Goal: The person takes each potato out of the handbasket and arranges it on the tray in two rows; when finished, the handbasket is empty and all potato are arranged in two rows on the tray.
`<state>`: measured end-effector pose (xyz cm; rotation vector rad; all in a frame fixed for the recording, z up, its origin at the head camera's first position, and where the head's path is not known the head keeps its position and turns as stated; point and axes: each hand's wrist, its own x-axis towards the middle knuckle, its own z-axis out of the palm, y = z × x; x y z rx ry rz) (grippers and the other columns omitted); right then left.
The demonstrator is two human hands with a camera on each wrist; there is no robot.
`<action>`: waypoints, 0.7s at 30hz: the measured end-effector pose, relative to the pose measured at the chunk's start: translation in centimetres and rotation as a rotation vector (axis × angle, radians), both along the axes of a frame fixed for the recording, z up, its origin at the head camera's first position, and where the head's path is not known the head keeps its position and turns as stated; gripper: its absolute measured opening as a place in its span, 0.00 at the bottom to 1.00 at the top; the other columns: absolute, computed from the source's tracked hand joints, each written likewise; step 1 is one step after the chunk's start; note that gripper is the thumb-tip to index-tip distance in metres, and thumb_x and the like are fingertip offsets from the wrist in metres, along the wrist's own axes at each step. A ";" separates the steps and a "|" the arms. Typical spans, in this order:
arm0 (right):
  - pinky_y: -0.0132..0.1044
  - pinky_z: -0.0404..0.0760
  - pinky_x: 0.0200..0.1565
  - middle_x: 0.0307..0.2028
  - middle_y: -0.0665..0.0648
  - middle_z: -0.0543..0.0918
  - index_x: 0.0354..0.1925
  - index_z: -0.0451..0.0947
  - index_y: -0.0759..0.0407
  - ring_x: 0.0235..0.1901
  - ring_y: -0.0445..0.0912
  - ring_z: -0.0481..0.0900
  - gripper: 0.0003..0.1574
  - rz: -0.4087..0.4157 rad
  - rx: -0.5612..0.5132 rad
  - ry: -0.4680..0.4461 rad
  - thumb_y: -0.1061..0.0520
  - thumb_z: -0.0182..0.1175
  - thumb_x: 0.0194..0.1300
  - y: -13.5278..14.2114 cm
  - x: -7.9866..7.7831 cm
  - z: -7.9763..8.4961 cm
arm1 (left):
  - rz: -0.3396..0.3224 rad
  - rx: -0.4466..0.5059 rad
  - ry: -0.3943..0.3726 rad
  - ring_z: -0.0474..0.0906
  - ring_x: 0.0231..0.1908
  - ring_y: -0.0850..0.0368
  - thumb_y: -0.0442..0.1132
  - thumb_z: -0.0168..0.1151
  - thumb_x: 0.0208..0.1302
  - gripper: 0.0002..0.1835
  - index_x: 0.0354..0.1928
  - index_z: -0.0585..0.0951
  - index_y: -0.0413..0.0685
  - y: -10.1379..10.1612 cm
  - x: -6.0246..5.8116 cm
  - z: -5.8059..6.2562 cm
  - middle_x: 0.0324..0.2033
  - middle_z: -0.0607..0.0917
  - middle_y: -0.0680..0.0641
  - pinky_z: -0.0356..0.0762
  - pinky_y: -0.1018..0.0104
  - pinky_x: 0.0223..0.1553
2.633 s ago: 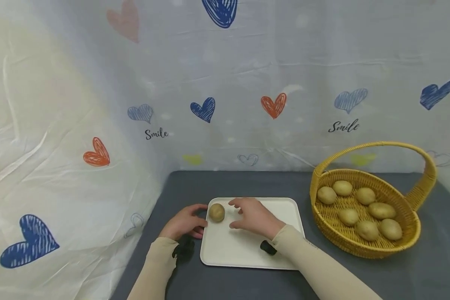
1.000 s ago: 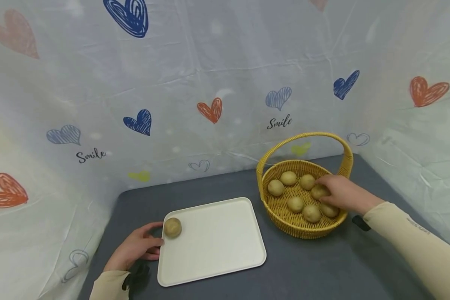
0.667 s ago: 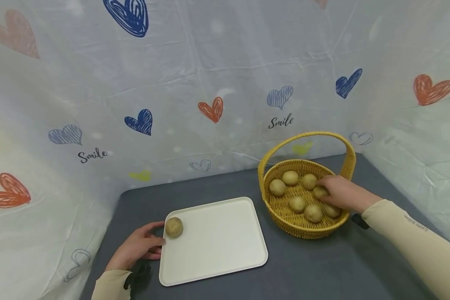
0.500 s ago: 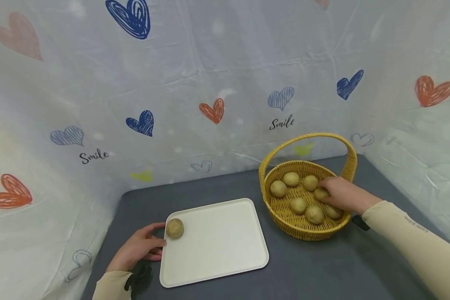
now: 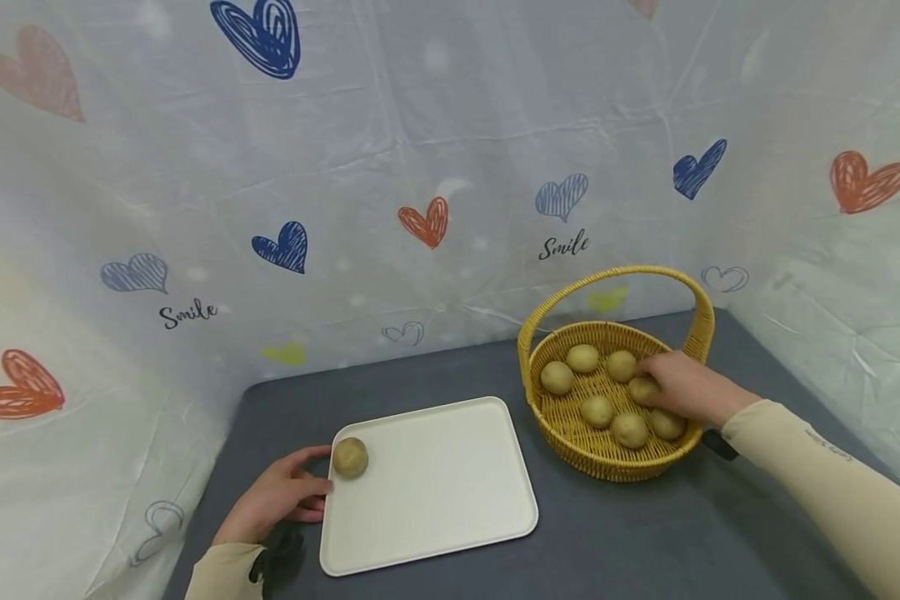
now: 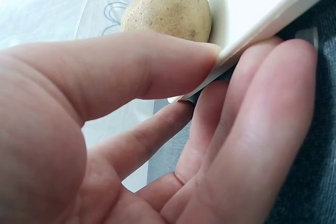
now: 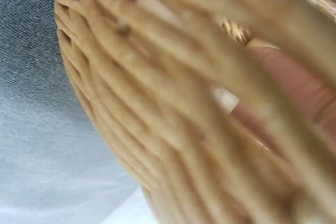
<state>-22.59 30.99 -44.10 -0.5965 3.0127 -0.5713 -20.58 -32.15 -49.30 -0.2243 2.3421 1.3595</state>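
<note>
I noted the right hand (image 5: 686,386) curled round a tan, rounded potato (image 5: 642,392) inside the yellow wicker basket (image 5: 607,467); the left hand (image 5: 273,493) pinched the white rectangular tray (image 5: 435,492). I judged a gentle lift clear of neighbouring potatoes (image 5: 622,366) best.

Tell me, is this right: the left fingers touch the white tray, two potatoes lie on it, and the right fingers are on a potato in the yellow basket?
Not quite: the head view shows just one potato on the white tray, not two. The rest stands: the left fingers touch the tray, and the right fingers are on another potato in the yellow basket.
</note>
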 end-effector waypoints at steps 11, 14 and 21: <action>0.57 0.88 0.48 0.43 0.60 0.92 0.52 0.87 0.67 0.43 0.57 0.89 0.18 -0.003 -0.004 0.105 0.61 0.76 0.65 -2.3 1.3 2.6 | 0.023 -0.025 0.003 0.91 0.33 0.49 0.38 0.76 0.67 0.41 0.79 0.70 0.44 0.1 0.1 -0.3 0.39 0.89 0.39 0.93 0.53 0.36; 0.53 0.87 0.45 0.41 0.56 0.91 0.49 0.88 0.64 0.41 0.53 0.88 0.16 0.014 -0.003 0.121 0.61 0.77 0.64 -3.9 1.8 3.5 | 0.023 -0.022 0.003 0.91 0.32 0.49 0.38 0.75 0.67 0.41 0.79 0.70 0.45 0.1 0.2 -0.2 0.38 0.89 0.39 0.93 0.54 0.36; 0.46 0.81 0.41 0.33 0.51 0.85 0.42 0.86 0.59 0.36 0.48 0.80 0.14 0.020 -0.034 0.161 0.58 0.80 0.61 -8.8 3.7 5.7 | 0.006 -0.003 0.021 0.90 0.33 0.49 0.37 0.74 0.67 0.40 0.80 0.70 0.45 0.1 0.0 -0.1 0.39 0.89 0.39 0.93 0.54 0.36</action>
